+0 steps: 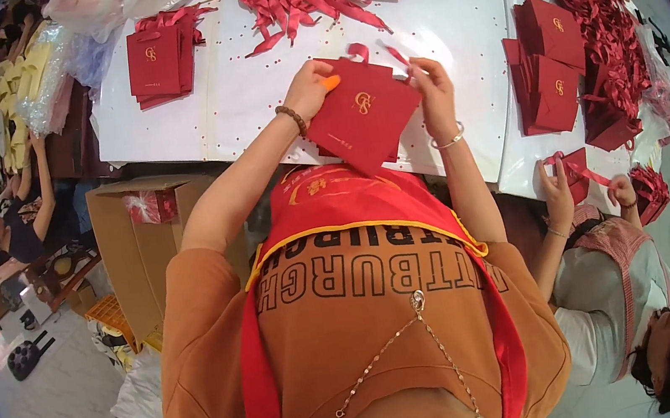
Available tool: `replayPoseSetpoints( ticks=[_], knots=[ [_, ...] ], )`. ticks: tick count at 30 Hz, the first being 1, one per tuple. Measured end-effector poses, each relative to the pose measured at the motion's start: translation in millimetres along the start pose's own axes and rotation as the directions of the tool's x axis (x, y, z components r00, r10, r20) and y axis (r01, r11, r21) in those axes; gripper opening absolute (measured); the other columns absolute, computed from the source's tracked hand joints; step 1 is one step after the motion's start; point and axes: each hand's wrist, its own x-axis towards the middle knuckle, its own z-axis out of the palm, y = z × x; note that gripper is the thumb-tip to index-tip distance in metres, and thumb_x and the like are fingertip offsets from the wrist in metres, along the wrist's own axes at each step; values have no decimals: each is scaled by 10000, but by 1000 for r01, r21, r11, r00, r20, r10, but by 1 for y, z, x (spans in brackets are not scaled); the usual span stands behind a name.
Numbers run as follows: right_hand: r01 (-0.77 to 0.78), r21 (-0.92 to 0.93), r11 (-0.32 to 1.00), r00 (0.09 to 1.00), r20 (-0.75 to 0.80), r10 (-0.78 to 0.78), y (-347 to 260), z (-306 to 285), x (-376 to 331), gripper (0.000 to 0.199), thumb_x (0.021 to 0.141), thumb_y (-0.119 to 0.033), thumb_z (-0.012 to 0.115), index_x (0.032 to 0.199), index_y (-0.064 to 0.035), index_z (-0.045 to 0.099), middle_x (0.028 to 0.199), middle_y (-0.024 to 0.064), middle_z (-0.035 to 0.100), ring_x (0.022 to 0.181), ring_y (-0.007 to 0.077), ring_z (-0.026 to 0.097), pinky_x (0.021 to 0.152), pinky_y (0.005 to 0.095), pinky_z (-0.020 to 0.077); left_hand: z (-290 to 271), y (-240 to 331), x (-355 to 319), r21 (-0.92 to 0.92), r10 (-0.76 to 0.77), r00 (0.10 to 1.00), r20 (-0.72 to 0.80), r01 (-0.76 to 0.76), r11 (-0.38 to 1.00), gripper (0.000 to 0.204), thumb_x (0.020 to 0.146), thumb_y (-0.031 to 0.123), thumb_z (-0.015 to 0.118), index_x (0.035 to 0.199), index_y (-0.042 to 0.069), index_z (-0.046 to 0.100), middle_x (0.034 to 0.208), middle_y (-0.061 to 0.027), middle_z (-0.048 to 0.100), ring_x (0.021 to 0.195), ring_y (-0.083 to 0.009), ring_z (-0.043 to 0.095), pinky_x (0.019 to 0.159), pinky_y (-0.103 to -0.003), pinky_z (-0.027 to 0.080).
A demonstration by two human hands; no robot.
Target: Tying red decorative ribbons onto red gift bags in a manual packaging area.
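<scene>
My left hand [310,95] grips the upper left side of a red paper gift bag [365,112] with a gold emblem. An orange cover sits on the thumb, which presses on the bag's front. The bag is tilted over the table's near edge. Beside its upper right corner, my right hand [432,88] is closed with thumb and fingers together on a red ribbon [397,55]. A short ribbon loop [358,52] stands up from the bag's top edge. Part of another red piece shows beneath the bag.
The white table [240,69] is dotted with red specks. Bag stacks lie at the left [155,63] and right [554,70], with loose ribbons [282,0] at the back. A co-worker [607,283] handles a red bag at the right. A cardboard box [134,261] stands left.
</scene>
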Motion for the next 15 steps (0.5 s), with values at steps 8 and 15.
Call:
replayPoseSetpoints(
  ticks=[8,15],
  knots=[
    [302,-519,800,949,246,-198,-23,21,-19,126,809,-146,607,856,-28,603,779,57,610,695,139,588,632,253,454,-60,20,33,983,805,566,-178,71,168,212,769,236,605,918,86,602,873,-106,582,839,-268,553,733,-356,437],
    [611,-734,298,783,502,-368,-3,44,-7,288,686,-248,680,908,-81,607,968,62,555,906,253,504,734,360,409,-102,10,7,905,543,839,-26,-211,369,213,815,152,556,1027,132,551,687,-51,599,624,-203,576,586,-328,453]
  ],
)
